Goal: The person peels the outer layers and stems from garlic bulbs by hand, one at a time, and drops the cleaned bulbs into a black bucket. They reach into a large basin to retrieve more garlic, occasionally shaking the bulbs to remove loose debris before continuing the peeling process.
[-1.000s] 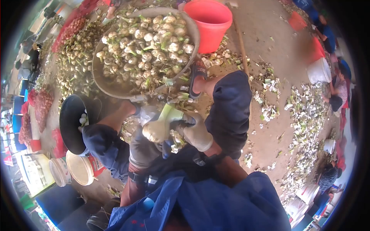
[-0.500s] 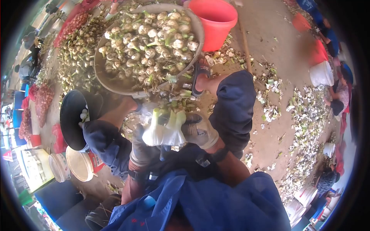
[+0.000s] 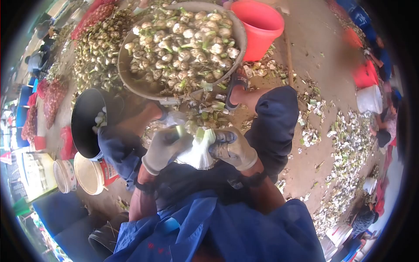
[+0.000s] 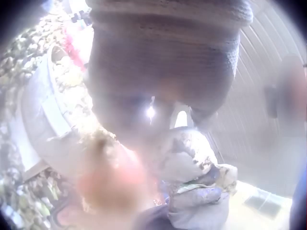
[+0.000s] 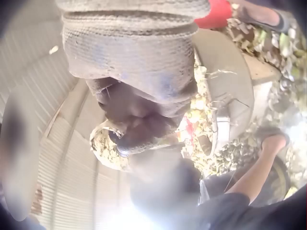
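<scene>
A white garlic bulb (image 3: pixel 200 153) with a short pale-green stalk is held upright between the two gloved hands, above the lap. My right hand (image 3: pixel 233 148) grips it from the right, with dark-stained fingertips against its side. On its other side my left hand (image 3: pixel 167 147) curls round a pale-green piece of garlic stalk and skin (image 3: pixel 180 130), whose cut end pokes out above the fingers. In the right wrist view the glove (image 5: pixel 129 62) fills the upper part, with a pale rounded shape (image 5: pixel 108 148) beyond the fingers. Glare washes out much of the left wrist view.
A wide tub (image 3: pixel 131 83) piled with unpeeled garlic stands ahead, with a red bucket (image 3: pixel 257 32) beside it. At the left are a black bucket (image 3: pixel 83 131) with a few white bulbs and a pale-lidded pail (image 3: pixel 88 172). Peelings (image 3: pixel 345 153) litter the floor.
The garlic turned from lying sideways to upright, and its stalk split in two. My left hand has moved up and left with one piece while the right keeps the bulb.
</scene>
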Demonstrator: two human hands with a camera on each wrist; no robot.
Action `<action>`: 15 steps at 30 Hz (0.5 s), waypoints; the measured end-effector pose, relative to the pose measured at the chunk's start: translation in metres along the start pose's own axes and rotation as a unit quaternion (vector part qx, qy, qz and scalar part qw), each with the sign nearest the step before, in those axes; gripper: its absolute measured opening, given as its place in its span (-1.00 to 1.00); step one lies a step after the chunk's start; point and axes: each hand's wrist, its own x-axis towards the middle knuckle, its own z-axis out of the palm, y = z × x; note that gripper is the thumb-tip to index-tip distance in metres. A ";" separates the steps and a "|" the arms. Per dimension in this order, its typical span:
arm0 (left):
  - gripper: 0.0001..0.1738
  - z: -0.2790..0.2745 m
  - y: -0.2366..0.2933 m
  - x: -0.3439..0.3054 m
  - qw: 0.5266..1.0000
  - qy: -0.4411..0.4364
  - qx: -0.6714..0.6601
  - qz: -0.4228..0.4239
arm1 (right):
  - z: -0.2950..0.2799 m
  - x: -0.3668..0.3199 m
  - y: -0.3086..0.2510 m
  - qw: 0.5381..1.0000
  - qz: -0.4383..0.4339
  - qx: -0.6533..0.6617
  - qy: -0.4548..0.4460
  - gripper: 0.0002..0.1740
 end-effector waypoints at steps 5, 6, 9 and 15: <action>-0.44 0.004 -0.021 -0.009 0.988 0.020 -0.128 0.077 | 0.027 -0.004 -0.016 0.970 0.017 0.231 0.067 -0.60; -0.40 0.012 -0.011 -0.013 0.985 0.098 -0.062 0.125 | 0.023 -0.002 -0.010 0.967 0.020 0.248 0.061 -0.61; -0.62 -0.001 -0.035 -0.010 0.914 0.224 0.230 0.247 | 0.025 -0.003 0.002 0.957 0.021 0.281 0.067 -0.64; -0.68 -0.036 -0.068 0.001 0.945 0.292 -0.090 0.116 | 0.042 -0.016 -0.016 0.999 -0.019 0.015 -0.027 -0.68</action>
